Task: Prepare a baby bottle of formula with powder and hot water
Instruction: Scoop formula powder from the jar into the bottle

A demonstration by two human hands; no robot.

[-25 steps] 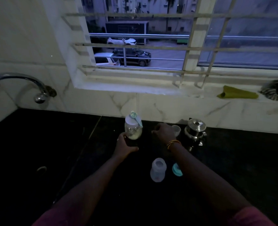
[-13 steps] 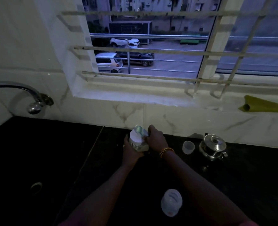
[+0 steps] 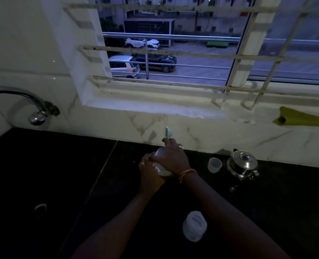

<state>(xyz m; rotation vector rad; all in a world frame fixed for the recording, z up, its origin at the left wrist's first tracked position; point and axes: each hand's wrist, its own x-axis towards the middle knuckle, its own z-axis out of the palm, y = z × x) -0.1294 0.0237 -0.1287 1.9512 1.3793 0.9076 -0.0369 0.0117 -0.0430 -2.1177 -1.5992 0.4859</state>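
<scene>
A white powder jar (image 3: 159, 166) stands on the dark counter (image 3: 98, 184) near the back wall. My left hand (image 3: 148, 172) grips its lower side. My right hand (image 3: 172, 156) covers its lid, and the fingers hold a pale green scoop (image 3: 168, 132) that sticks up above the jar. The clear baby bottle (image 3: 194, 228) stands open near the front, below my right forearm. A small clear cap (image 3: 214, 165) sits to the right of the jar, beside a steel pot with a lid (image 3: 242, 164).
A steel tap (image 3: 33, 107) curves over the dark sink with its drain (image 3: 40, 207) at the left. The barred window sill holds a folded green cloth (image 3: 300, 119) at the right. Marble backsplash runs behind the counter.
My right hand moved from the small cap to the jar's lid and took the scoop, which now stands upright. The view has shifted, so the bottle sits lower in frame.
</scene>
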